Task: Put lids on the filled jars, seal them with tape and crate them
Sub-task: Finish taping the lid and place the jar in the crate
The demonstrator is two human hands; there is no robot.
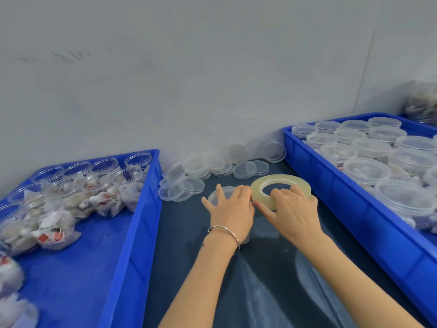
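A lidded jar is gripped by the left hand on the desk; the tape roll is clamped in the right hand.
A narrow dark lane is bounded by the left crate of open filled jars and the right crate of lidded jars. Loose lids are heaped at the far end by the wall.
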